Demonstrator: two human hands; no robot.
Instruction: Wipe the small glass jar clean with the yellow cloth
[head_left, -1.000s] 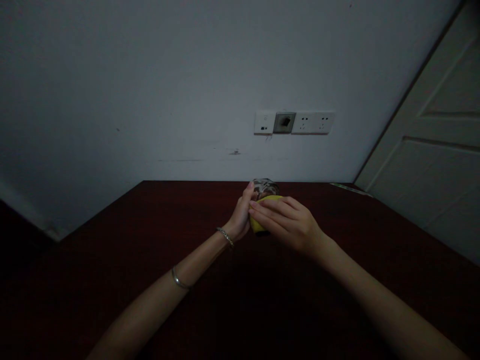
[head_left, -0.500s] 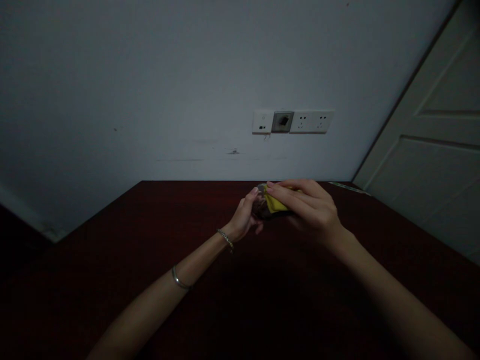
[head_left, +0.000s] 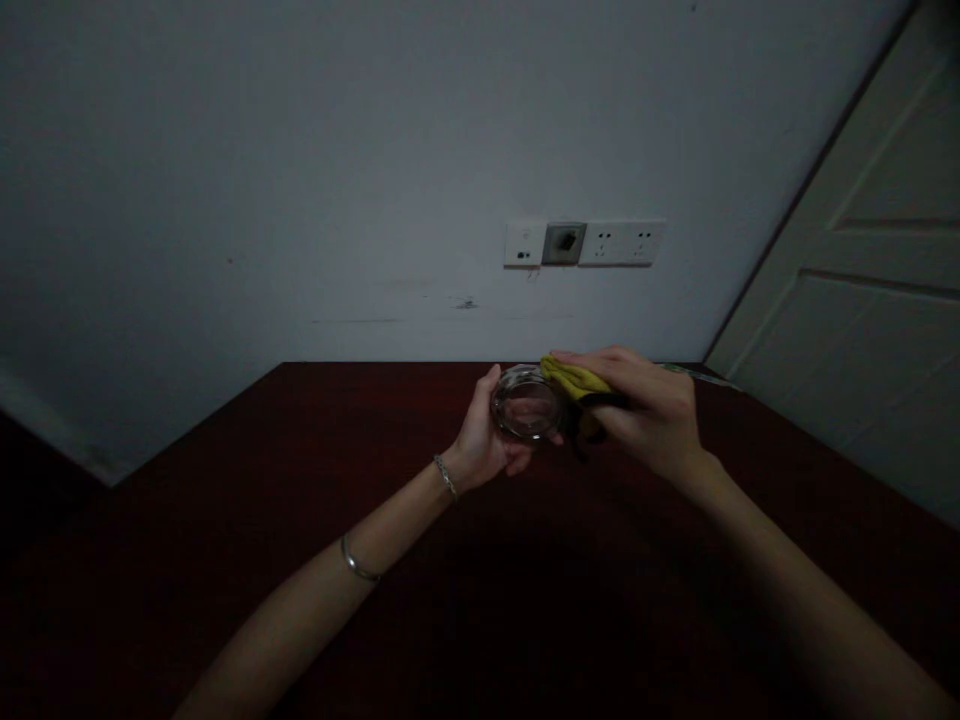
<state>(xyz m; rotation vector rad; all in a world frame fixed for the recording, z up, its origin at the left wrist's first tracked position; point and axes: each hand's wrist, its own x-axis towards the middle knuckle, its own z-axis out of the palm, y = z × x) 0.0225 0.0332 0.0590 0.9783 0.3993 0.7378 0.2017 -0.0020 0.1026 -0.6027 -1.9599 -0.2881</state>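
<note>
Holding glass, left hand, yellow cloth

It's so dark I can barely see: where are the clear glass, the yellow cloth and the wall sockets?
clear glass (head_left: 527, 405), head view, its round face.
yellow cloth (head_left: 571, 377), head view, top fold.
wall sockets (head_left: 622, 243), head view, white plate.

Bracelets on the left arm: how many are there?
2. A chain bracelet sits at the left wrist; a plain bangle sits farther up the forearm. The dim light may hide others.
</note>
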